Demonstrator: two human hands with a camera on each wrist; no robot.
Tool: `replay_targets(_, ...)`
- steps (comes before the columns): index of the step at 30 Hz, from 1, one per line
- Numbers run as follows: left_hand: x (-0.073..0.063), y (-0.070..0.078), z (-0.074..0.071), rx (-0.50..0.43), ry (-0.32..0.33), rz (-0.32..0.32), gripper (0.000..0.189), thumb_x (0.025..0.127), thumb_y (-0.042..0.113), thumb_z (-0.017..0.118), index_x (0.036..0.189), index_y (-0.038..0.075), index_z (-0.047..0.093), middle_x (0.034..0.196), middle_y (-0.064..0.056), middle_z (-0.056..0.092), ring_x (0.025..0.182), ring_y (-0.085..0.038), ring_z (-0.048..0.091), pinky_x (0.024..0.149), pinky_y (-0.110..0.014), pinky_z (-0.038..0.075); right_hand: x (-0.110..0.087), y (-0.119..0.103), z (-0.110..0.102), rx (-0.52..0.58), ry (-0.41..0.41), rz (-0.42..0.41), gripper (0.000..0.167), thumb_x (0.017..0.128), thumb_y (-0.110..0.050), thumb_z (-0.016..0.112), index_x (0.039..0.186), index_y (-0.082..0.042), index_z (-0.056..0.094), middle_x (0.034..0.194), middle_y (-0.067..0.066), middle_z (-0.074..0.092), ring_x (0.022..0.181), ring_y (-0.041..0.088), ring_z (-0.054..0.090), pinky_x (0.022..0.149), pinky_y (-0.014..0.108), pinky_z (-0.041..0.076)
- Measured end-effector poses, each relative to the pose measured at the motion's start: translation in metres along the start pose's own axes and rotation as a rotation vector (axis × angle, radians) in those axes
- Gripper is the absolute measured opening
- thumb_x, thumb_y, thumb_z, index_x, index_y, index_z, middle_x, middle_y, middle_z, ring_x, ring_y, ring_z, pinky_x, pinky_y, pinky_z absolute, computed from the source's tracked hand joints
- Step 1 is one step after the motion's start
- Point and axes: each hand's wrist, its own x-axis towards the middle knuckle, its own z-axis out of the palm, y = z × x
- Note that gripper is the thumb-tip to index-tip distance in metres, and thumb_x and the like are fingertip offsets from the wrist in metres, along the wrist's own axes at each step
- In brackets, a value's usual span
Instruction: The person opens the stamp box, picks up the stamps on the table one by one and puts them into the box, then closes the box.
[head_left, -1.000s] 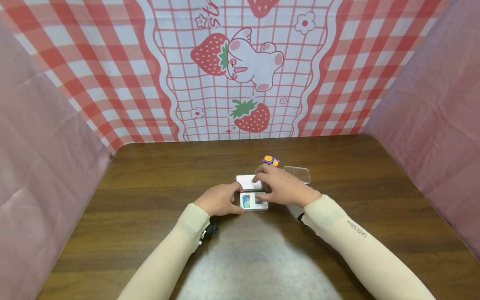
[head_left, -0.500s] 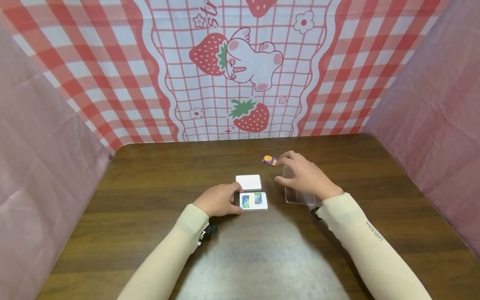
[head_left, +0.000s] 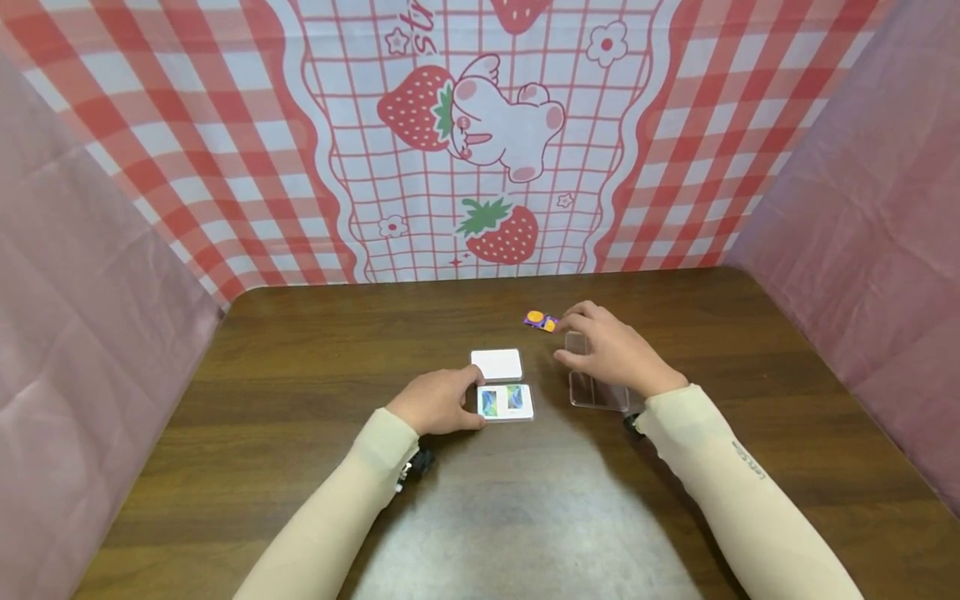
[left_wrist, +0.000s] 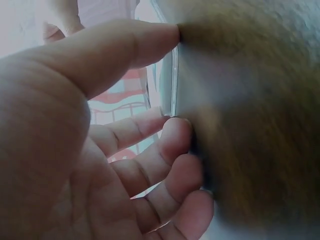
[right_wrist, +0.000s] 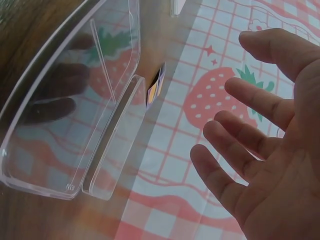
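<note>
At the middle of the table my left hand (head_left: 438,402) pinches the left end of a flat clear-edged case (head_left: 525,412), thumb and forefinger at its two corners. Two small blue-green pictures show on its white face. In the left wrist view the thin edge of the case (left_wrist: 175,82) stands between thumb and forefinger. Just behind it lies a second flat case (head_left: 497,364) with a plain white face. My right hand (head_left: 618,354) hovers, fingers spread and holding nothing, above two clear plastic lids (head_left: 600,393), partly hidden under it in the head view.
A small purple-and-orange piece (head_left: 538,320) lies behind the cases, near the right fingertips. The brown wooden table (head_left: 300,350) ends at a strawberry-print cloth (head_left: 495,225). Pink cloth (head_left: 847,242) hangs on both sides.
My right hand has lifted off the picture case and moved right, over the clear lids. The left hand keeps its hold; the picture case has barely shifted.
</note>
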Motion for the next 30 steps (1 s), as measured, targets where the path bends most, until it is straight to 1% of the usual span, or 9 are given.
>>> replay_targets(6, -0.006, -0.007, -0.006, -0.013, -0.032, -0.023, 0.051, 0.086, 0.038, 0.084, 0.126, 0.016, 0.060, 0.087, 0.003, 0.061, 0.077, -0.015, 0.057, 0.072, -0.035, 0.048, 0.000, 0.001, -0.004, 0.014, 0.000, -0.006, 0.042, 0.093, -0.033, 0.077, 0.128, -0.010, 0.069, 0.135, 0.010, 0.054, 0.114, 0.028, 0.058, 0.088, 0.050, 0.054)
replay_targets(10, -0.011, -0.014, -0.013, -0.016, -0.040, -0.036, 0.048, 0.084, 0.036, 0.085, 0.121, 0.018, 0.061, 0.085, 0.003, 0.060, 0.075, -0.014, 0.057, 0.070, -0.034, 0.047, 0.000, 0.001, -0.007, 0.019, 0.002, -0.005, 0.040, 0.094, -0.032, 0.077, 0.127, -0.011, 0.069, 0.136, 0.010, 0.053, 0.117, 0.029, 0.057, 0.090, 0.052, 0.054)
replay_targets(17, -0.020, -0.030, -0.026, -0.012, -0.048, -0.085, 0.046, 0.081, 0.032, 0.087, 0.117, 0.018, 0.062, 0.085, 0.002, 0.061, 0.075, -0.015, 0.056, 0.068, -0.034, 0.046, 0.001, 0.001, -0.010, 0.022, 0.001, -0.010, 0.038, 0.094, -0.031, 0.077, 0.126, -0.012, 0.069, 0.137, 0.010, 0.053, 0.121, 0.031, 0.055, 0.092, 0.053, 0.053)
replay_targets(22, -0.024, -0.038, -0.033, 0.000, -0.045, -0.111, 0.045, 0.081, 0.029, 0.086, 0.117, 0.017, 0.062, 0.086, 0.002, 0.062, 0.074, -0.016, 0.056, 0.067, -0.034, 0.045, -0.001, 0.002, -0.011, 0.031, -0.005, 0.003, 0.035, 0.095, -0.030, 0.076, 0.125, -0.013, 0.070, 0.137, 0.010, 0.052, 0.121, 0.030, 0.056, 0.092, 0.053, 0.052)
replay_targets(26, -0.027, -0.044, -0.037, 0.018, -0.030, -0.142, 0.043, 0.080, 0.027, 0.086, 0.115, 0.017, 0.063, 0.086, 0.002, 0.064, 0.074, -0.017, 0.056, 0.068, -0.035, 0.046, -0.002, 0.004, -0.013, 0.043, -0.007, 0.014, 0.033, 0.096, -0.032, 0.075, 0.124, -0.015, 0.070, 0.138, 0.009, 0.051, 0.119, 0.030, 0.056, 0.091, 0.052, 0.052)
replay_targets(30, -0.030, -0.053, -0.041, 0.024, -0.017, -0.173, 0.041, 0.081, 0.025, 0.085, 0.115, 0.017, 0.063, 0.087, 0.001, 0.065, 0.076, -0.018, 0.056, 0.069, -0.036, 0.046, -0.003, 0.006, -0.014, 0.046, -0.011, 0.019, 0.036, 0.096, -0.034, 0.075, 0.125, -0.014, 0.069, 0.138, 0.009, 0.051, 0.119, 0.030, 0.056, 0.091, 0.052, 0.052)
